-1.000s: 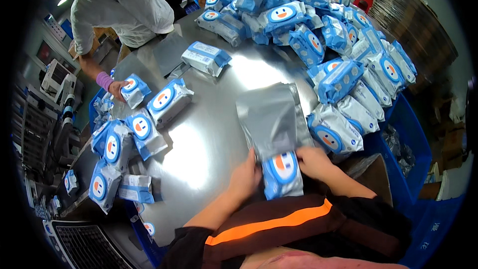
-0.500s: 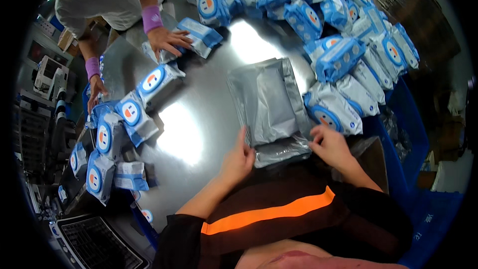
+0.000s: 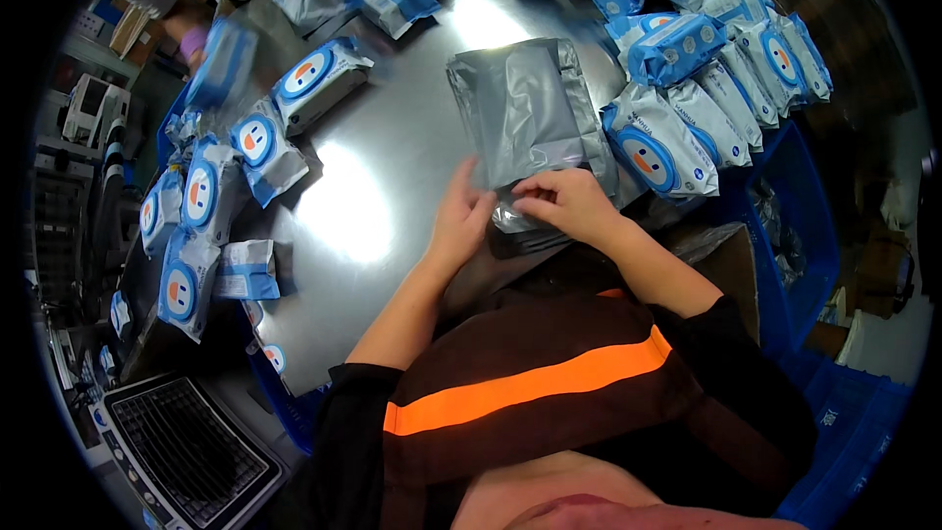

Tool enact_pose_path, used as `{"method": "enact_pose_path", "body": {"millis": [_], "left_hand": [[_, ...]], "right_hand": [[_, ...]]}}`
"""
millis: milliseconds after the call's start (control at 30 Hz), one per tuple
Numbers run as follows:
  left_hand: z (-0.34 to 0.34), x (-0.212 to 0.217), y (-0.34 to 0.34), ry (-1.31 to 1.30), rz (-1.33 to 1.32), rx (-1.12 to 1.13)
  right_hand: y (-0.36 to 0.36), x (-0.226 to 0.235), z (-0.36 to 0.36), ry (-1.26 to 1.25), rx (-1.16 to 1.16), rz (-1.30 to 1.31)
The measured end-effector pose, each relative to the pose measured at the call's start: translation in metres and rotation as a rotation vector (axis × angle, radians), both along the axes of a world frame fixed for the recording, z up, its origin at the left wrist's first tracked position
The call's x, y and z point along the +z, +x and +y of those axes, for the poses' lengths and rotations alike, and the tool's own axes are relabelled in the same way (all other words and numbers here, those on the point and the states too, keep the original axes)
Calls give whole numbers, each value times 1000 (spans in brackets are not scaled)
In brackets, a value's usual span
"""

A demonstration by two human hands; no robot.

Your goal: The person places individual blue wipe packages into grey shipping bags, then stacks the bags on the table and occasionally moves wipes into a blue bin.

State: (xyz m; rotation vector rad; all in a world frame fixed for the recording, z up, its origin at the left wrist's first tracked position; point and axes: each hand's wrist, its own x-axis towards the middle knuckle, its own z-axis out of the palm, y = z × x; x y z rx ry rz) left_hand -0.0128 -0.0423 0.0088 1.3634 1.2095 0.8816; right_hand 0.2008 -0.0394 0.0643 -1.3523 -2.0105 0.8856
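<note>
Grey mailer bag (image 3: pixel 525 113) lies flat on the steel table (image 3: pixel 392 177); its near edge is pinched by the left hand (image 3: pixel 461 221) and right hand (image 3: pixel 569 201). Blue wipe packs (image 3: pixel 677 69) are heaped around.

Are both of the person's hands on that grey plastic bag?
Yes, the left hand and right hand both grip the near end of the grey bag.

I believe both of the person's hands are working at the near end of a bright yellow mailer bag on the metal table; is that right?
Not quite: the mailer bag is grey, not yellow. The head view shows the left hand and right hand at its near end on the metal table.
</note>
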Motion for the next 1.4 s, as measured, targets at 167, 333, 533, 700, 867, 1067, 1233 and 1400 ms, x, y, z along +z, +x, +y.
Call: {"method": "enact_pose_path", "body": {"millis": [167,333,533,700,867,1067,1233,1400], "left_hand": [[4,-5,4,-40,-122,39],[-1,10,9,-44,-99,29],[-4,5,-14,-60,-74,-23],[4,13,-31,359,374,-32],[28,14,-29,1111,598,-330],[42,16,-26,1069,409,-462],[33,-7,3,428,235,-85],[51,13,30,-10,230,71]], "right_hand": [[-20,-9,-4,380,96,-101],[26,0,-32,82,81,216],[262,-48,-147,-894,-529,173],[299,-72,-181,-354,-496,-767],[111,9,-32,542,-23,-426],[95,-1,36,682,462,-270],[81,-35,41,-164,-238,219],[42,-39,59,-395,-470,98]]}}
